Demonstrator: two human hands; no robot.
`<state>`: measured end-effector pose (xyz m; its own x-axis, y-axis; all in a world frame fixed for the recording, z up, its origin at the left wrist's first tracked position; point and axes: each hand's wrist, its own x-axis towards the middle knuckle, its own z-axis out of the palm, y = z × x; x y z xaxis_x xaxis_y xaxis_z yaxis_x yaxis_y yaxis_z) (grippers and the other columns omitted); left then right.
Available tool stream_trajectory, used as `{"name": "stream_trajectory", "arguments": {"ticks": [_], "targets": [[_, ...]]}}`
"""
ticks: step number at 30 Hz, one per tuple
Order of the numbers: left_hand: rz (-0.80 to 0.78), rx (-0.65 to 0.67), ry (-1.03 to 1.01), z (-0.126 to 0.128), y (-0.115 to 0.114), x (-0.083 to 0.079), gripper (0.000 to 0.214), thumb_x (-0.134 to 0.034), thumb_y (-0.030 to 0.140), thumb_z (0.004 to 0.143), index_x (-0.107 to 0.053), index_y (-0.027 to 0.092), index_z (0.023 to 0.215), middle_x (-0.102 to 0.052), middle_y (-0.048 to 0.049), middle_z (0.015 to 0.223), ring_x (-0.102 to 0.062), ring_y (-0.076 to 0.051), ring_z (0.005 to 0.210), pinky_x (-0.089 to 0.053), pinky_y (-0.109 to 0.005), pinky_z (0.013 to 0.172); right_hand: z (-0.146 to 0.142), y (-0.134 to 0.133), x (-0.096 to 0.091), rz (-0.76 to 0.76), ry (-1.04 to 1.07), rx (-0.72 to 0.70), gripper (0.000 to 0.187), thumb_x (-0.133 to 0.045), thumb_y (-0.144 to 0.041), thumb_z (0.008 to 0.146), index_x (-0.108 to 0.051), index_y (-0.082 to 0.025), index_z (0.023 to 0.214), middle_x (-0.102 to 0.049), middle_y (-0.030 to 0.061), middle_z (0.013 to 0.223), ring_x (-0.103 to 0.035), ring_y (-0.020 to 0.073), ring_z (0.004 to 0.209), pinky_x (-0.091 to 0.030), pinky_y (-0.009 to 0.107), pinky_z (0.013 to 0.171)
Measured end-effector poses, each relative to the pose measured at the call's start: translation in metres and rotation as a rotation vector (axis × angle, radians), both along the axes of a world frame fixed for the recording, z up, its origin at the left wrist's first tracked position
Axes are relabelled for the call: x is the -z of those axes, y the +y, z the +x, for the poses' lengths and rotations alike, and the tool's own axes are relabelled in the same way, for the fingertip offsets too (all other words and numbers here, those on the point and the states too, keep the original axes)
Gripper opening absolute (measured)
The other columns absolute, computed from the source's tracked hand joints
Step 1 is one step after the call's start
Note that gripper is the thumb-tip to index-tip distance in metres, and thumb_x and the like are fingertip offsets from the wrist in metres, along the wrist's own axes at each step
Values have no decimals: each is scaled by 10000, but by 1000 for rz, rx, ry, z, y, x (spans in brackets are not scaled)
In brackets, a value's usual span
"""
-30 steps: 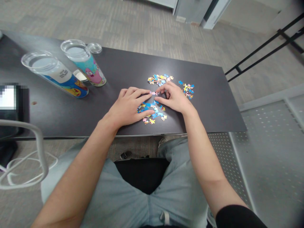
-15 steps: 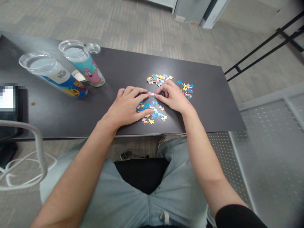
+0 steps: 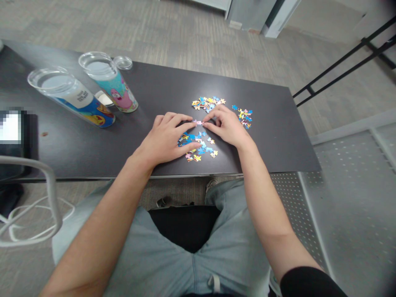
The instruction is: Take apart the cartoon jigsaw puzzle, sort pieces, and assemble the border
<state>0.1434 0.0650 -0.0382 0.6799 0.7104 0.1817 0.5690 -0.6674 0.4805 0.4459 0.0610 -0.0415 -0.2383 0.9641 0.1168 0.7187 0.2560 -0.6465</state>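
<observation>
A dark table carries small colourful jigsaw pieces in three loose groups. My left hand lies on the near group, fingers stretched, its fingertips touching a small pink piece. My right hand meets it from the other side, fingers curled and pinching that same pink piece. A second group of pieces lies just beyond the hands. A third group sits to the right of my right hand.
Two clear tubes with cartoon labels, one and another, lie at the table's left, with a round clear lid behind them. A blurred dark object and a chair armrest are at the far left. A black metal frame stands at the right.
Both hands stay at the pink piece with only slight finger shifts. The view wobbled a little.
</observation>
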Motion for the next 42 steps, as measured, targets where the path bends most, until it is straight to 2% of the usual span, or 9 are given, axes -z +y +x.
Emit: {"name": "stream_trajectory", "arguments": {"ticks": [8,11,15,19,22,27,37,40,42], "targets": [[4,-2,19,1,0,-2,600,-837,672,1188,-861,425,1735,-767,-126,1835,-628,-550,1703,-471,-832,1438,0,-1,1,-30,-4,10,63,-851,-393,1173,-848,-335,1199,-844,84,1109,-768,337,981,-719,597,1051],[0,-17,19,2,-1,-3,688,-836,663,1190,-792,368,1809,-750,-160,1852,-630,-553,1710,-470,-817,1444,0,-1,2,-48,34,7,37,-822,-349,1175,-802,-325,1156,-833,62,1054,-754,310,938,-702,558,1017],[-2,-34,13,2,-2,-4,767,-836,662,1188,-717,309,1858,-726,-199,1874,-632,-559,1705,-472,-802,1446,4,0,5,0,36,28,25,-825,-329,1152,-813,-319,1172,-876,91,1233,-771,314,975,-716,559,1030],[-11,-35,24,1,-2,-4,719,-826,674,1200,-730,344,1831,-729,-182,1864,-634,-541,1706,-458,-778,1462,6,-2,4,57,-1,30,261,-852,-391,1167,-919,-356,1417,-844,121,1493,-813,359,1075,-731,621,1083],[-18,-38,17,1,-1,-3,719,-824,657,1198,-734,323,1828,-723,-196,1861,-638,-551,1700,-454,-792,1459,3,-5,1,64,-75,-54,347,-854,-439,1215,-958,-433,1546,-824,135,1509,-822,433,1308,-684,697,1210],[7,-35,-6,1,0,-1,682,-822,665,1203,-750,344,1800,-744,-182,1831,-661,-525,1671,-489,-782,1440,6,-8,-2,92,-173,-111,282,-872,-449,1222,-1010,-497,1463,-842,121,1472,-754,483,1514,-573,775,1322],[4,-41,-3,0,0,-1,686,-803,652,1209,-761,320,1808,-745,-206,1809,-659,-546,1669,-485,-782,1445,76,-27,2,148,-224,165,350,-823,-630,1200,-1044,-418,1370,-873,191,1535,-748,546,1398,-527,916,1290],[17,-34,-7,0,0,0,682,-785,651,1212,-762,321,1808,-757,-210,1798,-672,-540,1656,-505,-786,1425,75,-30,-1,176,-187,207,389,-805,-665,1196,-1040,-415,1380,-900,192,1532,-765,568,1419,-541,928,1268],[31,-29,-12,0,1,1,674,-779,663,1212,-763,333,1800,-774,-200,1779,-685,-526,1648,-524,-778,1410,64,-29,-2,176,-161,130,341,-816,-634,1203,-1024,-473,1421,-914,141,1582,-768,559,1474,-525,929,1295]]}}
